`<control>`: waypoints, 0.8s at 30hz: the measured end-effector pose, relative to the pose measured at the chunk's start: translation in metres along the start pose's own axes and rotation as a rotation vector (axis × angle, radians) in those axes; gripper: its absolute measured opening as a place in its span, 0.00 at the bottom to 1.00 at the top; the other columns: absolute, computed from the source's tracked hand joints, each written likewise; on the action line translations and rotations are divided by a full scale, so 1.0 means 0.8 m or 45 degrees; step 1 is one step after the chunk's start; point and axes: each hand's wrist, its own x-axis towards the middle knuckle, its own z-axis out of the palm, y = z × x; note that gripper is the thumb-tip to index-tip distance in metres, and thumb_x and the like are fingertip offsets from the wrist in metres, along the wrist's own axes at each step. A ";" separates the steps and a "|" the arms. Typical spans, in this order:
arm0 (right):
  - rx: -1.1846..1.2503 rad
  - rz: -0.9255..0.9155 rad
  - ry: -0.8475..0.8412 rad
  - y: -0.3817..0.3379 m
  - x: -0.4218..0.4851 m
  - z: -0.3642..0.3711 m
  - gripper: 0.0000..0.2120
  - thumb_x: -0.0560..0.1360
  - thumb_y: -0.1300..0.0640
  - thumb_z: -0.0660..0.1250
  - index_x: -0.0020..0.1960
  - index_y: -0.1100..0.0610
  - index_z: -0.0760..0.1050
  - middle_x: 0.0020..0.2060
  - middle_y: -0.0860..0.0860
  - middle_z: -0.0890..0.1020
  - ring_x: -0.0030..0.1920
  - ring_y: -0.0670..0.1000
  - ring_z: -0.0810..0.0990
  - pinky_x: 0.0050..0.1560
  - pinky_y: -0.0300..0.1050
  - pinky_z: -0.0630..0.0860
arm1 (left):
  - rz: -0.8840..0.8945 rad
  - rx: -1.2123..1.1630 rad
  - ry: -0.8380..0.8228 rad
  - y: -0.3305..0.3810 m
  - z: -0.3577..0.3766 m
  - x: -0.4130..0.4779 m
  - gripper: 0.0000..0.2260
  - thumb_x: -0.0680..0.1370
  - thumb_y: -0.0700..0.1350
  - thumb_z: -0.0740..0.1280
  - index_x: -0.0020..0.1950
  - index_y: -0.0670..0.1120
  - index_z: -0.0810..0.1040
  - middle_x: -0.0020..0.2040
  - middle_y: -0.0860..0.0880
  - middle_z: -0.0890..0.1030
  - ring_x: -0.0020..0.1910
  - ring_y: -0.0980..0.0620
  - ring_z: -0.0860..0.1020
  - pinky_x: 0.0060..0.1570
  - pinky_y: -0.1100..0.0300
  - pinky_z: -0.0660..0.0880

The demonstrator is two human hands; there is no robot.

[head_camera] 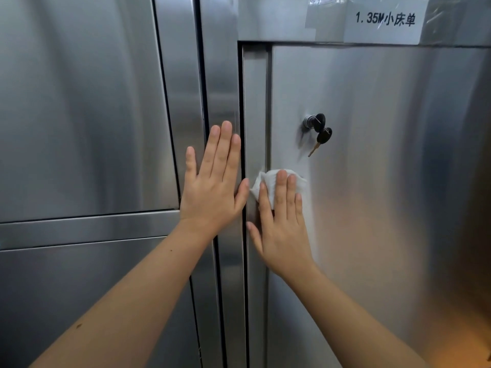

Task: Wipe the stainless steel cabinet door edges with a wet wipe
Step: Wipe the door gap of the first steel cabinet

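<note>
Wipe (275, 181): white, crumpled, on door (385, 195) near its left edge, below and left of lock (311, 120). Right hand (281, 229) flat, fingers straight and close together, presses wipe, which shows above fingertips. Left hand (212, 189) flat, fingers straight, on frame (220, 75), farther left of lock.

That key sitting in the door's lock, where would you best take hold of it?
Pinch the key by its black head, thumb and forefinger on its flat faces, coming straight at the door from the front. Its blade is buried in the lock, so only the head stands out. A second key dangles just below; probably grip high.
</note>
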 end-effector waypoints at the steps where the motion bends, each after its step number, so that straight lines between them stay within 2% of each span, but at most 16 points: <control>1: 0.008 0.009 0.017 0.001 0.008 -0.001 0.30 0.77 0.47 0.55 0.72 0.64 0.60 0.71 0.66 0.54 0.71 0.67 0.52 0.69 0.62 0.57 | 0.002 0.000 0.000 0.000 0.000 0.000 0.30 0.77 0.52 0.56 0.74 0.39 0.54 0.74 0.41 0.58 0.74 0.45 0.55 0.70 0.42 0.52; 5: -0.011 0.009 0.023 0.007 0.014 -0.001 0.30 0.77 0.46 0.55 0.74 0.61 0.59 0.72 0.65 0.52 0.73 0.65 0.50 0.71 0.59 0.55 | 0.004 -0.010 -0.007 -0.001 0.001 -0.001 0.30 0.78 0.52 0.56 0.75 0.39 0.54 0.74 0.41 0.58 0.74 0.45 0.56 0.70 0.43 0.50; 10: -0.123 -0.008 -0.041 0.003 -0.023 0.006 0.31 0.76 0.44 0.54 0.74 0.59 0.59 0.72 0.65 0.54 0.72 0.65 0.52 0.71 0.60 0.52 | -0.002 0.018 -0.002 -0.001 0.000 0.000 0.30 0.77 0.52 0.56 0.74 0.38 0.55 0.74 0.40 0.60 0.73 0.45 0.57 0.69 0.42 0.53; 14: -0.124 0.058 0.070 0.002 0.005 0.005 0.30 0.77 0.43 0.53 0.73 0.58 0.60 0.72 0.65 0.54 0.72 0.65 0.52 0.71 0.60 0.46 | 0.002 0.022 0.007 0.000 0.002 -0.001 0.30 0.78 0.52 0.56 0.75 0.39 0.54 0.74 0.40 0.60 0.74 0.45 0.56 0.70 0.43 0.52; 16: -0.087 0.081 0.118 0.001 0.018 0.005 0.30 0.77 0.43 0.53 0.74 0.58 0.60 0.72 0.64 0.54 0.73 0.64 0.51 0.71 0.59 0.47 | -0.002 0.021 0.005 0.000 0.001 -0.001 0.29 0.78 0.52 0.56 0.75 0.39 0.54 0.74 0.40 0.60 0.74 0.45 0.56 0.70 0.43 0.51; 19: -0.020 0.074 0.080 0.001 0.006 0.008 0.31 0.76 0.43 0.55 0.74 0.58 0.58 0.72 0.64 0.52 0.74 0.63 0.49 0.72 0.57 0.47 | -0.004 0.009 -0.014 0.000 -0.001 0.000 0.30 0.78 0.52 0.56 0.75 0.39 0.55 0.74 0.39 0.60 0.74 0.44 0.57 0.70 0.43 0.51; 24: -0.058 0.022 -0.029 -0.001 -0.038 0.010 0.31 0.76 0.43 0.55 0.73 0.59 0.59 0.71 0.66 0.55 0.72 0.66 0.52 0.70 0.61 0.54 | -0.005 0.011 -0.021 0.001 -0.004 0.001 0.30 0.76 0.51 0.58 0.74 0.38 0.58 0.73 0.39 0.61 0.73 0.43 0.59 0.68 0.40 0.55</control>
